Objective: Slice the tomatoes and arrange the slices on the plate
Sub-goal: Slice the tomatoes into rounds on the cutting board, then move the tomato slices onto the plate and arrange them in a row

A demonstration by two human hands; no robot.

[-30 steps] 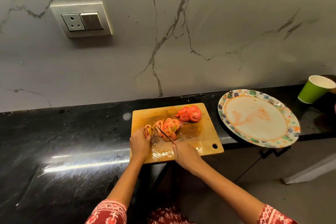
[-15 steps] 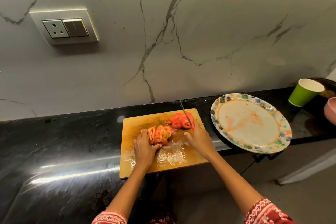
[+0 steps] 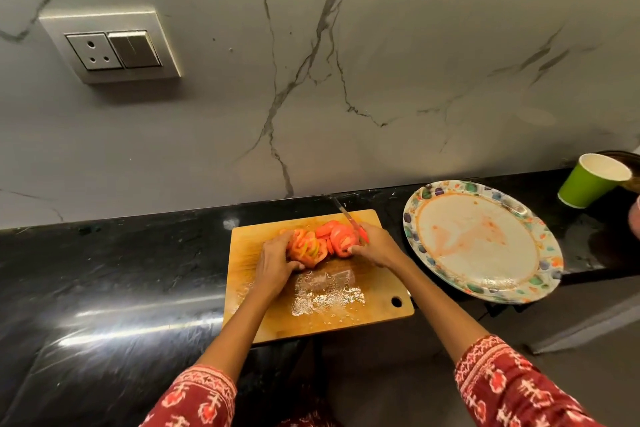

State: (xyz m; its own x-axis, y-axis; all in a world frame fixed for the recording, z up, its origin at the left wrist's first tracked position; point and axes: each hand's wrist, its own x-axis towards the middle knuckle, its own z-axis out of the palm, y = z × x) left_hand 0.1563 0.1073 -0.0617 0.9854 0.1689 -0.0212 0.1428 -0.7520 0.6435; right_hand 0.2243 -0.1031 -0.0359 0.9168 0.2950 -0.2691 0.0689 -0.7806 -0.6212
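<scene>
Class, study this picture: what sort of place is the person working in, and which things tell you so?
Most likely a home kitchen. A wooden cutting board with tomato slices lies on a black stone counter, a patterned plate sits beside it, and a wall socket is set in the marble backsplash.

Up and well to the left of your hands you have a wall socket and switch plate (image 3: 110, 47) set in the grey veined marble wall (image 3: 381, 62). Far out to the right of your right hand, past the counter's back edge, a green paper cup (image 3: 588, 182) stands tilted in this wide view, white inside. Under and to the left of your left hand runs the black glossy countertop (image 3: 114, 274), with a bright streak of reflected light on it
</scene>
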